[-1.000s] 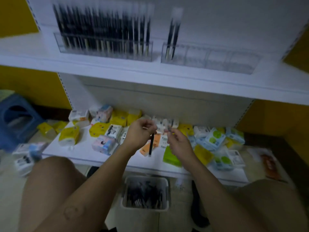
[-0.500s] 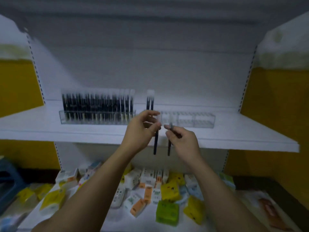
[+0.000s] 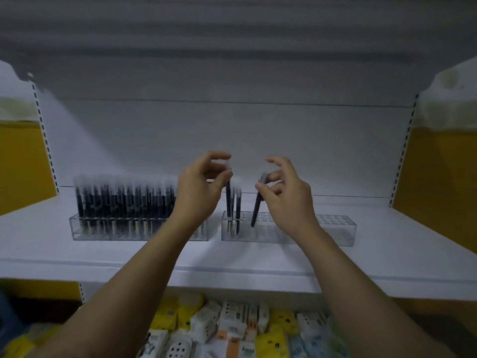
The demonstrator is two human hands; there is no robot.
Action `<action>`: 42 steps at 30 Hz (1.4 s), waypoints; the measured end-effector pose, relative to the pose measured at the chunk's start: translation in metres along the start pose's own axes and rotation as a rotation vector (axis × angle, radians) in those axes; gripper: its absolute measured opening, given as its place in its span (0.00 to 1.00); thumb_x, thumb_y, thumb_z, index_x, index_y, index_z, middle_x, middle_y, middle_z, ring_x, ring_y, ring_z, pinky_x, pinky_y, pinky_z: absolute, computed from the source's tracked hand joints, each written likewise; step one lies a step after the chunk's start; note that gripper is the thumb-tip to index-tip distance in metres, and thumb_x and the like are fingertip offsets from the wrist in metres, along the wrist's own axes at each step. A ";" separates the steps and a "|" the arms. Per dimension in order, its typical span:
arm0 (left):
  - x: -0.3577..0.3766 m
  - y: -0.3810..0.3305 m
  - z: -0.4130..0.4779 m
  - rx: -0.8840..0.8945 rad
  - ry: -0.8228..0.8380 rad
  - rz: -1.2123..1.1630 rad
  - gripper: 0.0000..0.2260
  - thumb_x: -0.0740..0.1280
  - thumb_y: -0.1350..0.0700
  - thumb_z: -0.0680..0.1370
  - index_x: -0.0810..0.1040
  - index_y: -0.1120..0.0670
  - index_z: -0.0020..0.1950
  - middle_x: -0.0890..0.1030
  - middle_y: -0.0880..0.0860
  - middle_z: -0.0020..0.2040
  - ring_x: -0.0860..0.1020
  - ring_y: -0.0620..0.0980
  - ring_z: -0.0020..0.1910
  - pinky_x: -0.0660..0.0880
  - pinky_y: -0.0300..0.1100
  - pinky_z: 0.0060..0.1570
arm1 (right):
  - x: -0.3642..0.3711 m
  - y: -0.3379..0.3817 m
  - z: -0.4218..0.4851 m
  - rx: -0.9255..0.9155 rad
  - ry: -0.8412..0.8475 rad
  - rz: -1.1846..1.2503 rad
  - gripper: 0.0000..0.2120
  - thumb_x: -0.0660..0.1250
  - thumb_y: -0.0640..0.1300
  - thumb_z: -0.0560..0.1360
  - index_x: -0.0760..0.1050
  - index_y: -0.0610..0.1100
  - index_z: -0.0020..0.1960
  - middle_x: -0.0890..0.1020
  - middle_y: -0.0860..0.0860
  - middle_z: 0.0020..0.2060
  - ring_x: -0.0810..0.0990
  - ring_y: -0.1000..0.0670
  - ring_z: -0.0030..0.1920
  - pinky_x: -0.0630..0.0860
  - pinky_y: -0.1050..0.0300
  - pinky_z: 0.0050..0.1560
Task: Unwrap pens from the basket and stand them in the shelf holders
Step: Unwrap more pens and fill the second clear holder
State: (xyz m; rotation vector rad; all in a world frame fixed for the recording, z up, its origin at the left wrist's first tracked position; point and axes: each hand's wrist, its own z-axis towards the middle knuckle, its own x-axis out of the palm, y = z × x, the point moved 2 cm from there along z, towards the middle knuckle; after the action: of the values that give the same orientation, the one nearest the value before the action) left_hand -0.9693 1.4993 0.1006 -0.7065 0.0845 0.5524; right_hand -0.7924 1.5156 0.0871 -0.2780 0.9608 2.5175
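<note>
Standing side by side on the white shelf (image 3: 258, 257), two clear holders were near each other but not touching. The left holder (image 3: 90, 232) was packed with upright dark pens (image 3: 124, 200) with pale caps. The right holder (image 3: 335, 228) showed mostly free holes, with one capped pen (image 3: 238, 210) upright at its left end. The left hand (image 3: 198, 184) pinched the first pen (image 3: 228, 200) near its top, upright, with its lower end down in the holder just beside the capped pen. The right hand (image 3: 286, 195) pinched the second pen (image 3: 256, 205) between thumb and fingers. It was tilted, with its tip at the holes; I could not tell whether it was inside one. The hands were apart. Small packs (image 3: 232, 321) lay crowded on the lower shelf.
</note>
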 end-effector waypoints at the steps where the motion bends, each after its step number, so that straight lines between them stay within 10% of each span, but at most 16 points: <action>1: 0.001 0.004 0.003 0.007 -0.006 0.001 0.11 0.69 0.59 0.76 0.76 0.47 0.56 0.83 0.47 0.45 0.81 0.38 0.43 0.79 0.34 0.47 | 0.005 -0.003 0.004 -0.014 0.001 0.001 0.21 0.69 0.44 0.76 0.68 0.54 0.66 0.78 0.56 0.43 0.81 0.56 0.34 0.76 0.68 0.37; 26: 0.050 0.027 0.043 0.025 0.110 0.162 0.09 0.70 0.55 0.76 0.76 0.46 0.55 0.82 0.43 0.45 0.79 0.36 0.44 0.72 0.23 0.35 | 0.033 -0.065 0.047 0.076 0.061 0.034 0.19 0.70 0.43 0.75 0.71 0.54 0.63 0.79 0.57 0.42 0.81 0.56 0.37 0.77 0.64 0.39; 42: 0.071 0.042 0.044 -0.116 0.333 0.446 0.12 0.68 0.55 0.77 0.75 0.50 0.60 0.78 0.47 0.61 0.76 0.47 0.57 0.69 0.37 0.53 | 0.035 -0.074 0.022 0.125 0.445 -0.177 0.36 0.61 0.39 0.79 0.50 0.66 0.75 0.81 0.52 0.41 0.81 0.51 0.38 0.80 0.55 0.45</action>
State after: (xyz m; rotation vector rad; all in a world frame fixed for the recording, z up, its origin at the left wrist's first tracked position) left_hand -0.9346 1.5855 0.0909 -0.8948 0.5339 0.8655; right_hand -0.7899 1.5910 0.0480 -0.8699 1.1929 2.2644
